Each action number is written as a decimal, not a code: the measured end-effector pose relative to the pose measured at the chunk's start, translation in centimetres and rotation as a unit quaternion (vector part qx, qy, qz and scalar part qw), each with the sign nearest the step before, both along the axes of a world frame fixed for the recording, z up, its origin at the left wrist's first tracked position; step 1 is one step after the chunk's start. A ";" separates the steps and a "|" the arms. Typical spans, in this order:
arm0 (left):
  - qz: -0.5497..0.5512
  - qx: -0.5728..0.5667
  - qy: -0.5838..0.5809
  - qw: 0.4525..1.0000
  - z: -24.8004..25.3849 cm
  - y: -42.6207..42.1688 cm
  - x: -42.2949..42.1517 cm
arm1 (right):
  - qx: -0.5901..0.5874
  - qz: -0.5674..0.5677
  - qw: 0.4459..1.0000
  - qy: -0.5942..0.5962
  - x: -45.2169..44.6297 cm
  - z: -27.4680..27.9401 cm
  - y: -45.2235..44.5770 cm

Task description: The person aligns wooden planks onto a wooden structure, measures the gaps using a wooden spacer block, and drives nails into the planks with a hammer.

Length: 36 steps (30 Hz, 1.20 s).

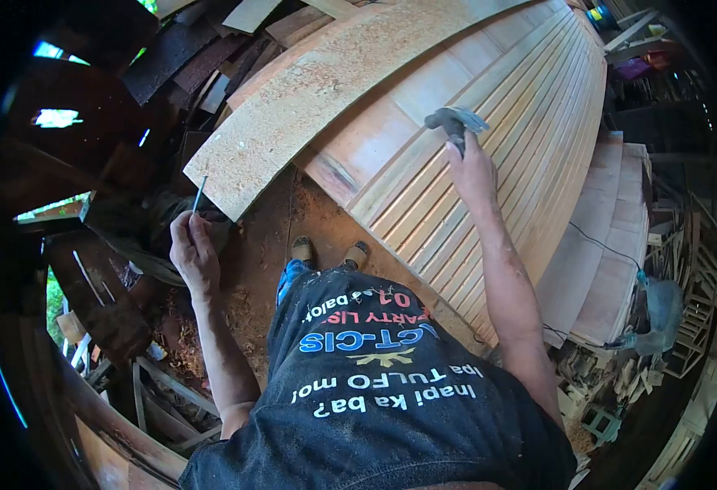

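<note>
A long slatted wooden structure, its narrow strips running side by side and drawing together toward the far end, fills the upper right of the view. Beside it, on the left, stretches a broad curved board scattered with shavings. Pale panels stand to the right of the slats, with a dark cable across them. The person's dark printed shirt spans the near side, and beyond it lies a patch of brown floor. A clear plastic bag hangs at the right. The right hand is over the slats, its fingers closed around a hammer whose head points up and away. The left hand is near the curved board's close end, its fingers pinched on a slim rod. The rod stands tilted, its tip over the board's corner; whether they touch, I cannot tell.
</note>
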<state>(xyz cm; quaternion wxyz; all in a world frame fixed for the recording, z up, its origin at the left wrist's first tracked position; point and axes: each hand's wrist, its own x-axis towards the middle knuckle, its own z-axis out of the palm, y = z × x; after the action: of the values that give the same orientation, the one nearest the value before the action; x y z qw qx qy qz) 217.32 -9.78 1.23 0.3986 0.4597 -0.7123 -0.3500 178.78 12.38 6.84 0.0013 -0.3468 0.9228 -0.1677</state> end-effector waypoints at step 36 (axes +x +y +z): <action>-0.516 -0.258 -0.157 0.802 -0.2 8.8 -18.9 | 0.011 0.034 0.997 -0.074 1.6 0.1 -0.3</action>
<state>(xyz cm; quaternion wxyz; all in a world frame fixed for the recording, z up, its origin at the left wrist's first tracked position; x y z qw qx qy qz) 198.41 -1.02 1.00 0.1453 -0.0464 -0.9611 -0.2304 180.41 12.04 6.94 0.0793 -0.3642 0.9097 -0.1832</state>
